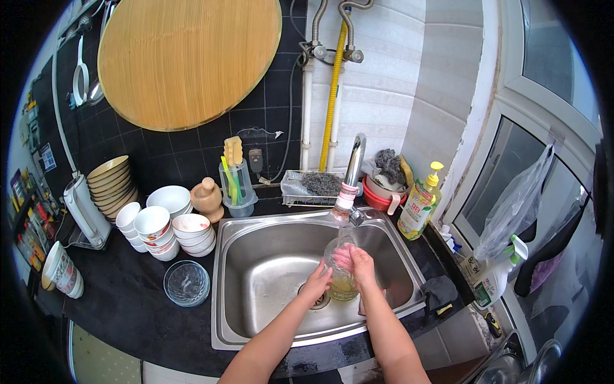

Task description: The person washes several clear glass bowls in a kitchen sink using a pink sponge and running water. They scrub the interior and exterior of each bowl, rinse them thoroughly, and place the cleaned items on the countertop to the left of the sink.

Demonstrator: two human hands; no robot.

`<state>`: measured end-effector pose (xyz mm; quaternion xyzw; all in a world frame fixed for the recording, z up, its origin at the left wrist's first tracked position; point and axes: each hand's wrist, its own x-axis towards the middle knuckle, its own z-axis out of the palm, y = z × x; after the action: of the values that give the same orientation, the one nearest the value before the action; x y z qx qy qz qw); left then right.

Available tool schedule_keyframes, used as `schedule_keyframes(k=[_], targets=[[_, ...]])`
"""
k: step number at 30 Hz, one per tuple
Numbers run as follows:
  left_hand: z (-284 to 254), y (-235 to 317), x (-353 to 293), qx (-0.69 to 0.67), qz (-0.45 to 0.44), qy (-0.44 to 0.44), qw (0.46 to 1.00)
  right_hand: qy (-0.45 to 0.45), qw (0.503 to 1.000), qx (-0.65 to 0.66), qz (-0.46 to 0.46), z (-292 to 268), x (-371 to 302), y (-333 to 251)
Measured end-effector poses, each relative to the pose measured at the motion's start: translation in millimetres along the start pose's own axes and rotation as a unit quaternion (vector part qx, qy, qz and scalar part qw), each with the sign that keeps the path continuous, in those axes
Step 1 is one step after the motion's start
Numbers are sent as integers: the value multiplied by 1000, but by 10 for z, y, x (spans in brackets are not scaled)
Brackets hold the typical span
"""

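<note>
Under the running faucet (350,185), a clear glass bowl (334,249) is held tilted over the sink (256,269). My right hand (358,264) grips its right side, with fingers showing through the glass. At its lower left edge, my left hand (316,283) closes its fingertips on the rim. Just below the hands sits another clear glass vessel (344,289) with a yellowish tint, standing in the sink beside the drain (320,301). My right forearm partly hides a cloth-like pinkish thing at the sink's right side.
Left of the sink are a glass bowl (187,283), stacked white bowls (153,224), tan bowls (113,185) and a wooden mortar (206,200). Behind it stand a utensil holder (237,189) and a wire rack (313,185). A yellow soap bottle (419,208) and spray bottle (499,278) are right.
</note>
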<state>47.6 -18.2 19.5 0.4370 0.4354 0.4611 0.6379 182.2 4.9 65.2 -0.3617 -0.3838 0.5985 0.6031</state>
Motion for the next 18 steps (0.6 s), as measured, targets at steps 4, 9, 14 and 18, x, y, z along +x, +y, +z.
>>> schedule_keyframes(k=[4, 9, 14, 18], targets=[[-88, 180, 12, -85, -36, 9, 996, -147, 903, -391, -103, 35, -102, 128], [-231, -26, 52, -131, -36, 145, 980, -280, 658, -694, -86, 220, -266, 83], [-138, -12, 30, -51, -6, 106, 993, -173, 515, -816, -198, 132, -248, 224], [-111, -68, 77, -10, 33, 118, 992, -266, 589, -753, -121, 182, -329, 128]])
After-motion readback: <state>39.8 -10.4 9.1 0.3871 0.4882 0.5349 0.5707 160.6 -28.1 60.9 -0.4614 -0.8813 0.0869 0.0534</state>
